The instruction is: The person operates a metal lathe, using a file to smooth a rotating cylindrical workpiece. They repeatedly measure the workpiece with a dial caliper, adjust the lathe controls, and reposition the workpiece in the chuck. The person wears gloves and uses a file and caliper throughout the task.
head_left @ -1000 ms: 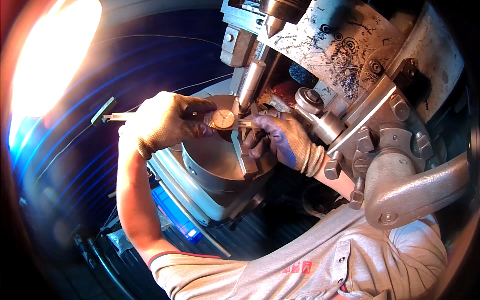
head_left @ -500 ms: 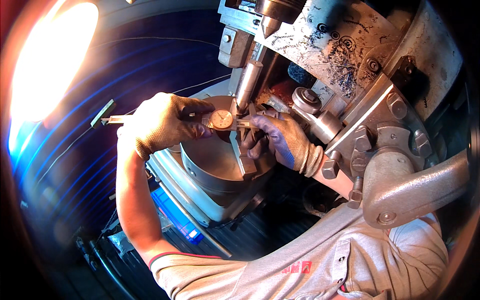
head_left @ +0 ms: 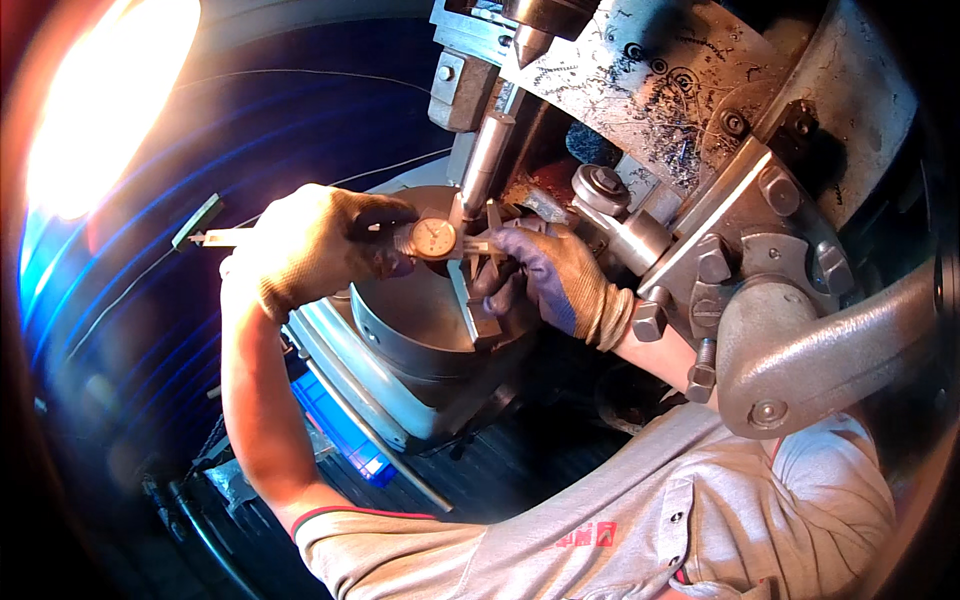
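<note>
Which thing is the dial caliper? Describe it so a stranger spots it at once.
Find the big round chuck mid-picture. Over its upper part, the gloved left hand and right hand hold the dial caliper. Unlike the metal rod nearby, it carries a round, pale dial.

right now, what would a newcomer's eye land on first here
Probably the glaring light at the upper left, by far the brightest thing in view. Next, near the middle, the round-dialled caliper held between the gloved left grip and right grip. Toward the upper right, dark shavings litter a pale plate.
</note>
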The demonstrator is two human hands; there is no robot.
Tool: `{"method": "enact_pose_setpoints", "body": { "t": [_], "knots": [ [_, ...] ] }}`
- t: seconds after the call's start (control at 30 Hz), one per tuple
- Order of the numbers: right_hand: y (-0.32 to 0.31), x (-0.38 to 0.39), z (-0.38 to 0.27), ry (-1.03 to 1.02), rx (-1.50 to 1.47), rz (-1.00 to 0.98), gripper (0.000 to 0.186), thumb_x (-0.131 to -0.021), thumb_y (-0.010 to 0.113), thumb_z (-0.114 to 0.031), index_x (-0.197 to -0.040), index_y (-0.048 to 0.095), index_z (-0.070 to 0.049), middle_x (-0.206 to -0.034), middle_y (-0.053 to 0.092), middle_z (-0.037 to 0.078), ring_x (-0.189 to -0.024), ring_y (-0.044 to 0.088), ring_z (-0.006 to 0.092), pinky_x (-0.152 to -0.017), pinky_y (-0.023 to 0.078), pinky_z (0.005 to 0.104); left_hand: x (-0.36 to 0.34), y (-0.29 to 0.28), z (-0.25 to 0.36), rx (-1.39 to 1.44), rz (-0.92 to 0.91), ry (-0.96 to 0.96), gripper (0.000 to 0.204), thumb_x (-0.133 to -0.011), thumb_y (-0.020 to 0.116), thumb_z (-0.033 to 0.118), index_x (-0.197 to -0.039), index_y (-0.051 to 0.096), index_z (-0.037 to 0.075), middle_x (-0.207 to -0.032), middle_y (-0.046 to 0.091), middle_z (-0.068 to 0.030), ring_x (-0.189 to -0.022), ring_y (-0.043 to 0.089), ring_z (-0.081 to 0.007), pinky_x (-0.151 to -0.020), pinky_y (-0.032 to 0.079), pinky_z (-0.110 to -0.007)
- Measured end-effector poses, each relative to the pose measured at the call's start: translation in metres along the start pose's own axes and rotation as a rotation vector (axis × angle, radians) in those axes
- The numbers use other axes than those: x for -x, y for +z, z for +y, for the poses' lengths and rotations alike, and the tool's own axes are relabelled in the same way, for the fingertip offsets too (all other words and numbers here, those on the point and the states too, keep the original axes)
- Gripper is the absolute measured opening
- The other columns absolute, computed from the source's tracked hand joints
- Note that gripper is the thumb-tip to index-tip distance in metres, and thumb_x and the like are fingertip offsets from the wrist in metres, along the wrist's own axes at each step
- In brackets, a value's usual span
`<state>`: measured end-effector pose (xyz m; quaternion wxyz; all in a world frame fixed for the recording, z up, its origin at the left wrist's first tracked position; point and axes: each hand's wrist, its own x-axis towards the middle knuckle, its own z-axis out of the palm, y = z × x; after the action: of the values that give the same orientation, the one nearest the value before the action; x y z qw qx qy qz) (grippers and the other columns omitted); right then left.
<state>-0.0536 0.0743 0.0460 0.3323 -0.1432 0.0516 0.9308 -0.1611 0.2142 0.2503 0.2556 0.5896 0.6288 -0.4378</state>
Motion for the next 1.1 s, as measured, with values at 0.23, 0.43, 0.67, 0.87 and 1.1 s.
{"method": "enact_pose_setpoints", "body": {
  "t": [0.23, 0.43, 0.67, 0.87, 1.1],
  "knots": [
    [0.020, 0.053, 0.024, -0.131, -0.014, -0.020, 0.035, -0.102, 0.055, -0.032, -0.115, 0.062, -0.001, -0.098, 0.069, 0.012, -0.078, 0.068, 0.0171, -0.064, 0.058, 0.0310, 0.064, 0.031, -0.005, -0.053, 0.239, 0.315, 0.052, -0.063, 0.083, 0.000, -0.113, 0.071, 0.006, -0.089, 0.070, -0.0117, -0.073, 0.066, -0.0208, -0.068, 0.054, -0.033],
    [0.024, 0.144, 0.063, -0.377, 0.293, -0.323, 0.036, -0.099, 0.058, -0.023, -0.125, 0.052, 0.001, -0.103, 0.065, 0.016, -0.092, 0.068, 0.0220, -0.074, 0.058, 0.0348, 0.213, 0.110, 0.021, 0.291, 0.351, -0.024, 0.042, -0.079, 0.079, 0.019, -0.112, 0.064, 0.000, -0.090, 0.067, -0.0138, -0.076, 0.067, -0.0238, -0.064, 0.053, -0.031],
    [0.002, 0.229, 0.008, -0.675, 0.832, -0.482, 0.067, -0.088, 0.069, -0.049, -0.133, 0.050, -0.004, -0.112, 0.061, 0.018, -0.096, 0.065, 0.0288, -0.080, 0.056, 0.0406, 0.257, 0.264, 0.090, 1.365, 0.564, 0.210, 0.038, -0.091, 0.065, 0.039, -0.103, 0.060, 0.003, -0.110, 0.061, -0.0158, -0.102, 0.060, -0.0265, -0.085, 0.050, -0.042],
    [-0.040, 0.271, -0.020, -0.415, 1.802, -0.513, 0.054, -0.082, 0.065, -0.030, -0.127, 0.056, 0.000, -0.117, 0.060, 0.022, -0.108, 0.060, 0.0355, -0.088, 0.051, 0.0460, 0.147, 0.337, 0.268, 2.239, 0.953, 0.274, 0.050, -0.089, 0.074, 0.027, -0.131, 0.057, 0.005, -0.138, 0.053, -0.0180, -0.124, 0.056, -0.0280, -0.103, 0.049, -0.041],
    [-0.094, 0.325, -0.102, -0.397, 1.890, -0.291, 0.053, -0.084, 0.072, -0.016, -0.129, 0.054, 0.005, -0.112, 0.064, 0.020, -0.092, 0.069, 0.0280, -0.079, 0.058, 0.0361, 0.077, 0.382, 0.318, 1.939, 0.856, 0.368, 0.073, -0.077, 0.083, 0.017, -0.139, 0.049, 0.000, -0.131, 0.059, -0.0145, -0.120, 0.059, -0.0262, -0.105, 0.047, -0.040]
  ]
}}
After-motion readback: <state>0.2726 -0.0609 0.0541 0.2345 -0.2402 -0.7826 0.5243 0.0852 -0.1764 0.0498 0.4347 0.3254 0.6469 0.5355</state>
